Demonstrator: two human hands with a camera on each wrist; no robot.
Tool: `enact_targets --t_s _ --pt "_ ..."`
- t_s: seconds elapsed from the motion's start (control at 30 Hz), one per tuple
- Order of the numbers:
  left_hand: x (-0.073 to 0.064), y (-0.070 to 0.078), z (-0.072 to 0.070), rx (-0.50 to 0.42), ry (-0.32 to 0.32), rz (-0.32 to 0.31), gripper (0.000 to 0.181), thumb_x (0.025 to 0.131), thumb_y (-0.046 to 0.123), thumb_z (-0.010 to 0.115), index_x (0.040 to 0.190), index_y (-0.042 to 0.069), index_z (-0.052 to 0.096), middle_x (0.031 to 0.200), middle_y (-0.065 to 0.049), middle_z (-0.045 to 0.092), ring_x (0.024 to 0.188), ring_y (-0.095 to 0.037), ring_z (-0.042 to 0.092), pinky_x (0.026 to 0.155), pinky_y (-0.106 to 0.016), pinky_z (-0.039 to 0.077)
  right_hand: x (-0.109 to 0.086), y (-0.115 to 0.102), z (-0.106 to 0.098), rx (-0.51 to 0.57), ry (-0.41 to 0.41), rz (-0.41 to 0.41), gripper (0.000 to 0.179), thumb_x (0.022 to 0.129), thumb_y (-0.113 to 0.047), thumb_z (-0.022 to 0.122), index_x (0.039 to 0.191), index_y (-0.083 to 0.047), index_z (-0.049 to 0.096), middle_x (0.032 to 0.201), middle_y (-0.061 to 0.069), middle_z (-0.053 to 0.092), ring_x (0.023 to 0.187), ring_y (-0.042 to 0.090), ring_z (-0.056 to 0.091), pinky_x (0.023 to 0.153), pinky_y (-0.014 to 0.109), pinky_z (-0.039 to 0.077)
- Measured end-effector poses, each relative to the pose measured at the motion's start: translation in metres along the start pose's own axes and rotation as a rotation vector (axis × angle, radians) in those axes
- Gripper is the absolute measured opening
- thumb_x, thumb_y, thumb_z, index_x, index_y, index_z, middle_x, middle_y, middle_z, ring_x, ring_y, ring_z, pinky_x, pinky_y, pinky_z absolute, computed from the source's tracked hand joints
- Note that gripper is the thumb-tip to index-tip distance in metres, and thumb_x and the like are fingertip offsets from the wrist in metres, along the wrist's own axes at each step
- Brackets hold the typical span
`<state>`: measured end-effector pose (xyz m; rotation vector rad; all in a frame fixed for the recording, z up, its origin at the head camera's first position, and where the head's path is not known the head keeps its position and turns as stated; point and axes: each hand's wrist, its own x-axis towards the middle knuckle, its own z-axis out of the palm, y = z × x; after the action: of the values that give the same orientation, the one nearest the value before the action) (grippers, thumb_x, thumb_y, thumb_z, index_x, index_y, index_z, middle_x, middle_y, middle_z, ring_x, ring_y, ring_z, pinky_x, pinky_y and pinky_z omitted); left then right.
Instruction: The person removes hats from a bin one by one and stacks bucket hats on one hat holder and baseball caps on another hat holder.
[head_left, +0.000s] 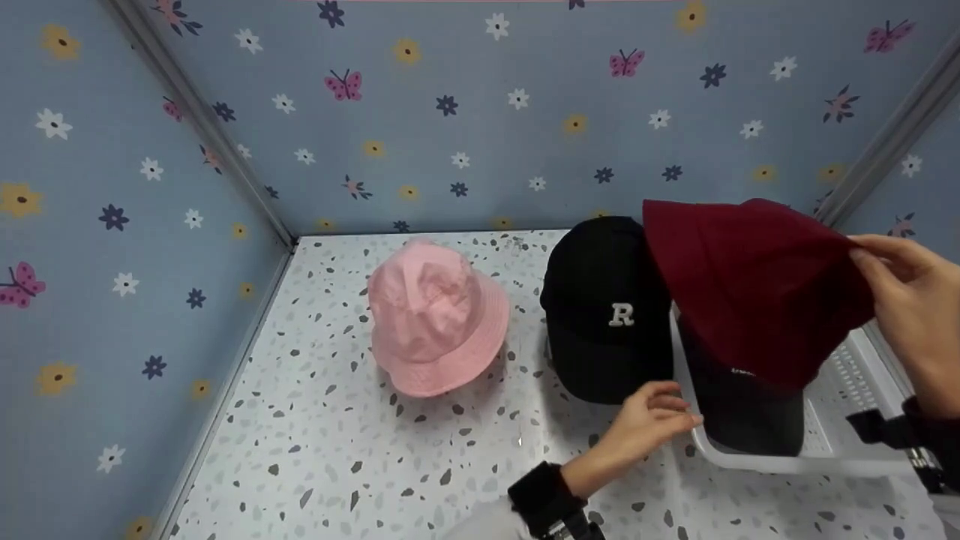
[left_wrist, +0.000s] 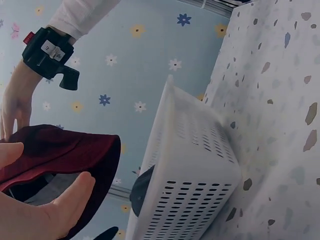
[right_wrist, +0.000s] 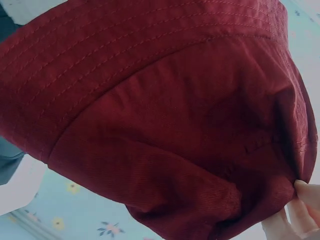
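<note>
A dark red bucket hat (head_left: 757, 285) hangs over the white basket, its crown pinched between the thumb and fingers of my right hand (head_left: 919, 307). Its stitched brim (right_wrist: 150, 45) fills much of the right wrist view. My left hand (head_left: 641, 424) is by the basket's near left corner, fingers loosely bent and holding nothing. In the left wrist view, the left hand's fingers (left_wrist: 75, 200) appear in front of the red hat's opening. A dark cap (head_left: 750, 420) lies in the white basket (head_left: 810, 463), partly hidden by the red hat.
Left of the basket sits a black baseball cap (head_left: 600, 315) with a white R. Farther left, a pink bucket hat (head_left: 427, 322) rests on the speckled white tabletop (head_left: 337, 450). Blue flower-patterned panels (head_left: 487, 120) enclose the back and sides.
</note>
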<state>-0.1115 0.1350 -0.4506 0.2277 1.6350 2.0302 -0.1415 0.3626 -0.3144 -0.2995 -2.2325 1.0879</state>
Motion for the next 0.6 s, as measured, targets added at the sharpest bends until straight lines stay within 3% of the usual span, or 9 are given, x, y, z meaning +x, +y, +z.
enact_targets --t_s 0.1,0.4,0.5,0.6 --pt "-0.001 0.008 0.0 0.031 0.02 0.025 0.054 0.074 0.008 0.067 0.123 0.008 0.043 0.108 -0.002 0.054 0.095 -0.01 0.055 0.076 -0.02 0.047 -0.004 -0.007 -0.001 0.041 -0.003 0.002 0.018 0.086 -0.013 0.056 0.1 -0.005 0.066 0.075 -0.017 0.058 0.059 -0.002 0.051 0.049 0.008 0.037" --pt "0.004 0.022 -0.005 0.05 0.037 0.164 0.076 0.074 0.009 0.069 0.135 0.003 0.024 0.123 -0.01 0.044 0.112 -0.02 0.048 0.089 -0.019 0.04 -0.015 -0.025 -0.004 0.131 -0.02 -0.008 0.019 0.087 -0.007 0.054 0.101 0.0 0.064 0.078 -0.012 0.061 0.059 0.0 0.052 0.051 0.009 0.039" --pt "0.003 0.025 -0.009 0.082 0.033 0.21 0.081 0.075 0.011 0.069 0.137 0.003 0.019 0.129 -0.009 0.039 0.117 -0.019 0.043 0.093 -0.02 0.037 -0.019 -0.03 -0.005 0.253 -0.038 0.003 0.018 0.086 -0.004 0.054 0.1 0.003 0.063 0.079 -0.006 0.063 0.061 0.003 0.053 0.054 0.01 0.04" --pt "0.001 0.028 -0.013 0.096 0.027 0.248 0.087 0.075 0.016 0.07 0.14 0.005 0.012 0.135 -0.007 0.031 0.123 -0.018 0.035 0.098 -0.021 0.031 -0.023 -0.034 -0.004 0.455 -0.085 0.001 0.019 0.084 -0.001 0.055 0.1 0.008 0.061 0.08 0.0 0.065 0.065 0.007 0.057 0.059 0.01 0.045"
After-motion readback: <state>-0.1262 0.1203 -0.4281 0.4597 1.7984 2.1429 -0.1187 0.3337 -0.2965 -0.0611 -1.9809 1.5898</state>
